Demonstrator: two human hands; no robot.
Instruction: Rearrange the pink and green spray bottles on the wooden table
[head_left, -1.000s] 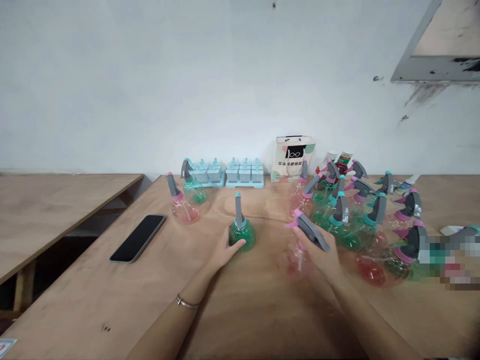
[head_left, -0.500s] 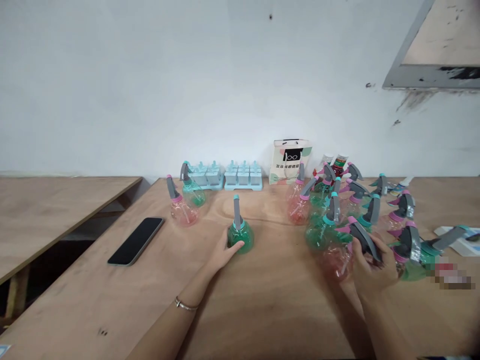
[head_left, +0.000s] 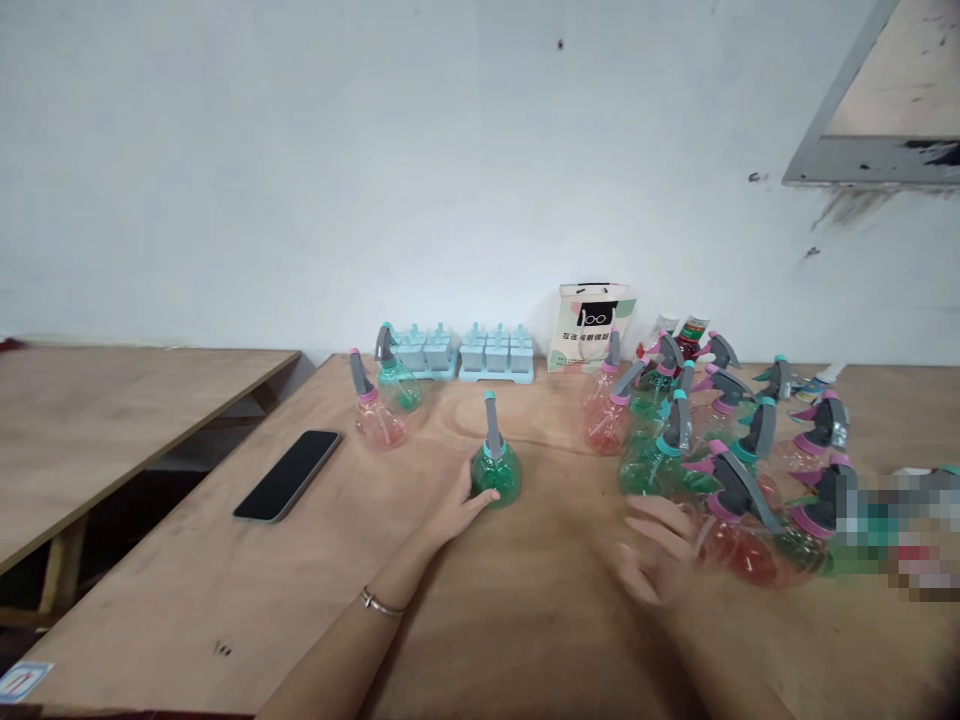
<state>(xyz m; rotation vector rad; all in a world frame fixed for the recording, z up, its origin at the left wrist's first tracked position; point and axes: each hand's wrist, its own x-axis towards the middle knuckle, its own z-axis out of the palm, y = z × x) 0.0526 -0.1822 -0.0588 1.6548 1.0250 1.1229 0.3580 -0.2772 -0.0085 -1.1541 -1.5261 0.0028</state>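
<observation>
My left hand (head_left: 459,503) is wrapped round the lower body of a green spray bottle (head_left: 501,472), which stands upright on the wooden table with its grey trigger head and turquoise collar on top. My right hand (head_left: 654,552), smeared a little by motion, hovers with thumb and fingers apart and nothing between them. Just to its right stands a pink spray bottle (head_left: 739,545) with a grey and pink head. Several more green and pink spray bottles crowd behind and beside it, such as a green one (head_left: 649,462) and a pink one (head_left: 609,420).
Left of the middle stand a pink spray bottle (head_left: 381,422) and a green spray bottle (head_left: 400,385). A phone (head_left: 289,475) lies at the left. Against the wall are light-blue ice-pop moulds (head_left: 496,358) and a paper bag (head_left: 585,340). Another table (head_left: 112,420) adjoins at left.
My right hand has let go of the pink spray bottle's head and moved left. The left hand keeps its hold on the green bottle. The view has turned slightly left.
</observation>
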